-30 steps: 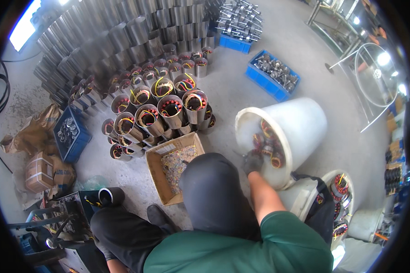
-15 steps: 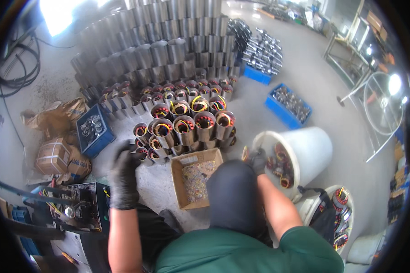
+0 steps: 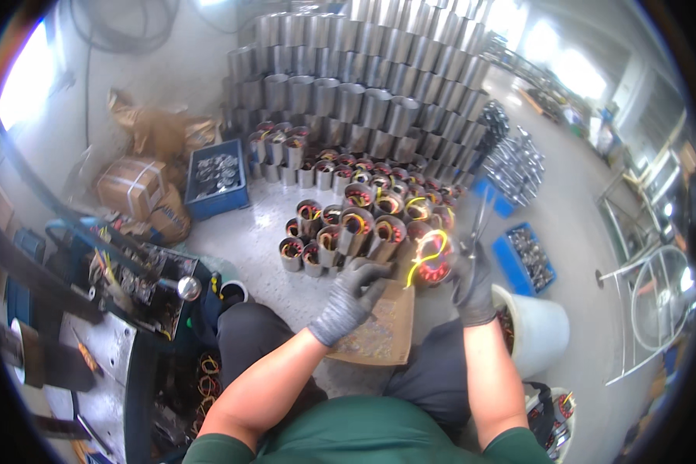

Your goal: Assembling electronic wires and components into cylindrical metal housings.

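Above the open brown cardboard box (image 3: 371,358), the ring of red coils with bright yellow wire (image 3: 435,269) is between two grey-gloved hands, close to the right one. The right hand (image 3: 473,290) has its grip closed on this ring; a grey metal tool with long blades (image 3: 481,220) points upward from the same hand, but blur hides how the fingers divide. The left hand (image 3: 356,298) has its grip half open, fingers bent, with nothing in it, and a small gap separates it from the ring. Just beyond stand the shiny steel tubes (image 3: 353,244). Beside the right wrist is the rim of the white plastic bucket (image 3: 545,332). Grey concrete floor (image 3: 247,251) shows between the tubes and the left blue plastic crate (image 3: 220,205).
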The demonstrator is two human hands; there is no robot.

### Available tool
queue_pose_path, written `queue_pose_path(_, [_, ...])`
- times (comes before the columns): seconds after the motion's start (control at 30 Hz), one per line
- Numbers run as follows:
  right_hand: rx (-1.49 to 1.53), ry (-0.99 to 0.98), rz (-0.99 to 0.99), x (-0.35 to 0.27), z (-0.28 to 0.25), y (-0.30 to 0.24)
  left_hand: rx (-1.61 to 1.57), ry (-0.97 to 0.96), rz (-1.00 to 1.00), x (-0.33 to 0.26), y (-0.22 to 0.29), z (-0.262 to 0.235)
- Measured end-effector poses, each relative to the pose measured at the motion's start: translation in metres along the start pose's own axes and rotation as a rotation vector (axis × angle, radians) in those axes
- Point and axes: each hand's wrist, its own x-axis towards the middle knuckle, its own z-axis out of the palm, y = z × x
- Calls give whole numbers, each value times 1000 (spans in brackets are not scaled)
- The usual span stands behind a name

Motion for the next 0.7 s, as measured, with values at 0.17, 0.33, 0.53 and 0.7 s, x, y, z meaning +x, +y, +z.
queue_pose_path(0.17, [80, -172, 37, -30, 47, 45, -62, 110, -70, -11, -18, 14])
queue_pose_path(0.33, [-54, -221, 22, -48, 65, 72, -270, -30, -459, -24, -35, 34])
queue_pose_path(0.53, [-78, -249, 19, -43, 48, 100, -563, -26, -720, -16, -25, 26])
queue_pose_path(0.7, [-127, -286, 114, -36, 30, 92, -549, -97, -776, -11, -22, 5])
